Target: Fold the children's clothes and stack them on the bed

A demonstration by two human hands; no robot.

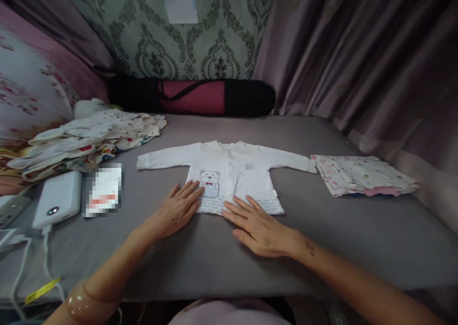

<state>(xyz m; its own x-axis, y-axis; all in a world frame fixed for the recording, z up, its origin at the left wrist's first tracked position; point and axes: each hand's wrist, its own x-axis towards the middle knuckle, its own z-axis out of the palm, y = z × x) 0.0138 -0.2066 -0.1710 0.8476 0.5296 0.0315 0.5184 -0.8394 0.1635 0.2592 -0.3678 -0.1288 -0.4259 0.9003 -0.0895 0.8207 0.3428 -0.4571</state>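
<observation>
- Shirt [231,174] lies flat on grey cloth [193,258], sleeves [164,159] out.
- Left hand [181,205] and right hand [255,225] touch its lower part — fingers extended, gripping nothing.
- Even, light palms smooth best — pressure is hard to judge.

Grey surface [200,260] holds a white shirt [231,165]; left of it, heaped clothes [98,131], power bank [62,193]; right, folded fabrics [365,172]; behind, long bag [193,97].
</observation>
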